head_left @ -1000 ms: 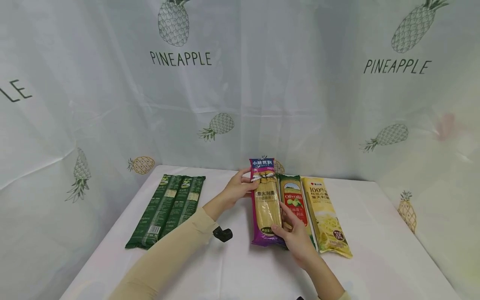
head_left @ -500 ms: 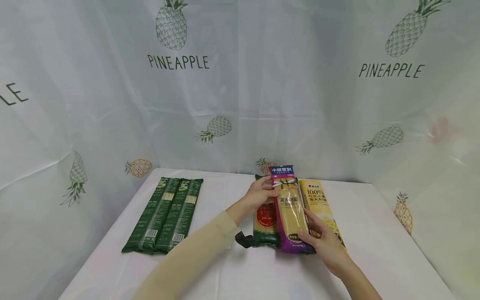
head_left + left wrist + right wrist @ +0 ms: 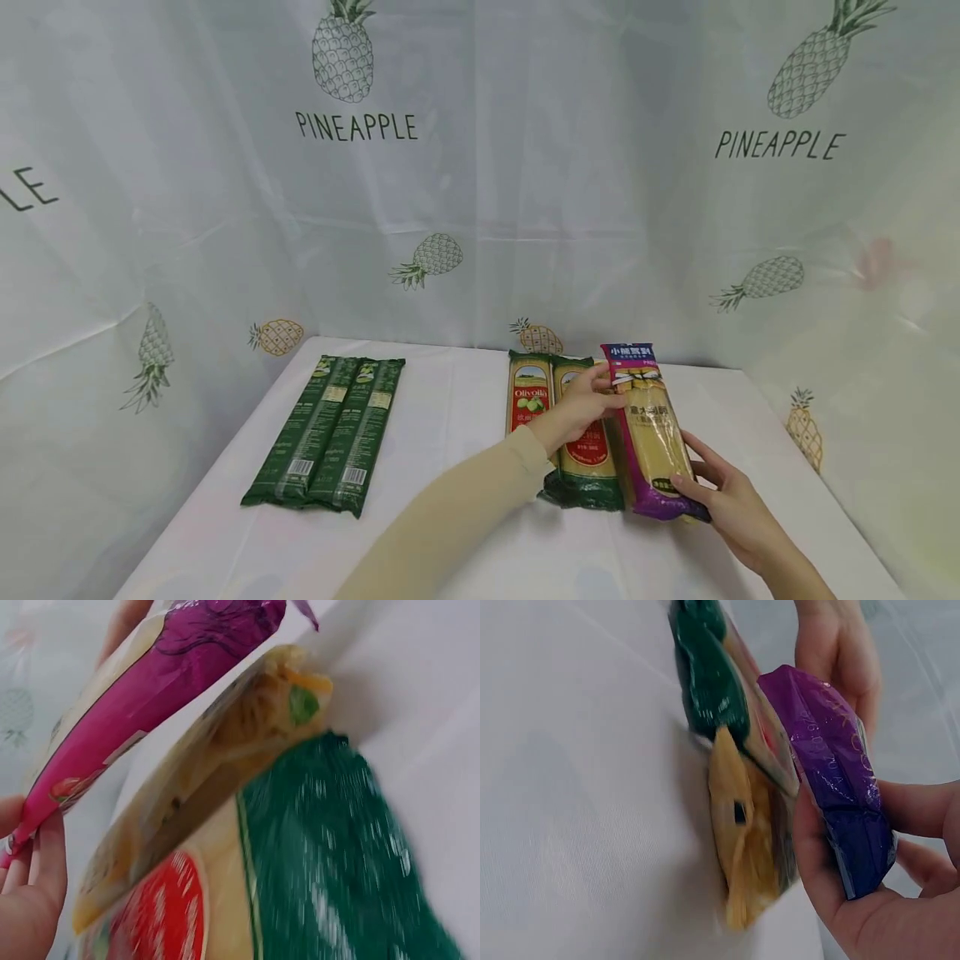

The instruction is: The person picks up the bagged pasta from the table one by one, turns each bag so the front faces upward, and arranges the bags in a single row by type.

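Both hands hold a purple-and-blue pack of pasta (image 3: 651, 425) with a clear window. My left hand (image 3: 581, 408) pinches its upper left edge, fingers in front and behind. My right hand (image 3: 731, 500) grips its lower right corner, thumb on top. In the right wrist view, the pack's purple end (image 3: 825, 742) sits between thumb and fingers, raised off the table. Beneath it lies a yellow pasta pack (image 3: 202, 750), mostly hidden in the head view. To its left are two green-and-red Olivoila pasta packs, one (image 3: 531, 392) partly behind my left arm, the other (image 3: 588, 454) beside the yellow pack.
Two dark green packs (image 3: 303, 433) lie side by side, backs up with barcodes showing, at the table's left. The white-covered table (image 3: 450, 533) ends at a pineapple-print curtain (image 3: 570, 183) behind it. My left sleeve (image 3: 457, 517) crosses over the middle of the table.
Both hands have carried the purple pasta pack rightward, from over the first Olivoila pack, across the second, to over the yellow pack. The Olivoila packs have come into view; the yellow one is now covered.
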`<state>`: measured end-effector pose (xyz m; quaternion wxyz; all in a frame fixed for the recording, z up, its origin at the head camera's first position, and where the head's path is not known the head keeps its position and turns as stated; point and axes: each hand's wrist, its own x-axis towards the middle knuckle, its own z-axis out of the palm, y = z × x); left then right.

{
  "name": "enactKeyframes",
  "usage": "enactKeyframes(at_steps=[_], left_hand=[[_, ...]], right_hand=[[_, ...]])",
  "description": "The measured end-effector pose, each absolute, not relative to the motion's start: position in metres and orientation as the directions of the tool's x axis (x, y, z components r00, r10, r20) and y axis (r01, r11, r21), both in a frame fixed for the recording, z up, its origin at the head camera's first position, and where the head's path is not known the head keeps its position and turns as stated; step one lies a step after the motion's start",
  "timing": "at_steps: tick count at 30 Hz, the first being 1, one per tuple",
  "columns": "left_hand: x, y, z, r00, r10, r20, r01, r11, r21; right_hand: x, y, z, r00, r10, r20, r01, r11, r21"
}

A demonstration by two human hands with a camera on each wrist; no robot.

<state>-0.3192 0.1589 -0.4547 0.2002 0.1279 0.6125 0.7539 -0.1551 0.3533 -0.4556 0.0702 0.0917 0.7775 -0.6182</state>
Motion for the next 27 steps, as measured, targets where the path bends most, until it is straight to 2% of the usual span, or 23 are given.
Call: enactKeyframes(at_steps=[7, 17, 27], left_hand=[[-0.311, 0.197, -0.458, -0.92, 0.389, -0.045, -0.061, -0.031, 0.998], [-0.315, 0.224, -0.473, -0.913, 0.4, -0.082, -0.041, 0.11, 0.993], [-0.316, 0.238, -0.474, -0.913, 0.397, -0.095, -0.034, 0.157, 0.987]], right_hand=[[-0.156, 0.39, -0.46, -0.97, 0.076, -0.232, 0.243, 0.221, -0.945], [-0.162, 0.418, -0.47, -0.955, 0.076, -0.286, 0.295, 0.212, -0.932], [-0.163, 0.432, -0.478, -0.948, 0.089, -0.304, 0.316, 0.193, -0.929]])
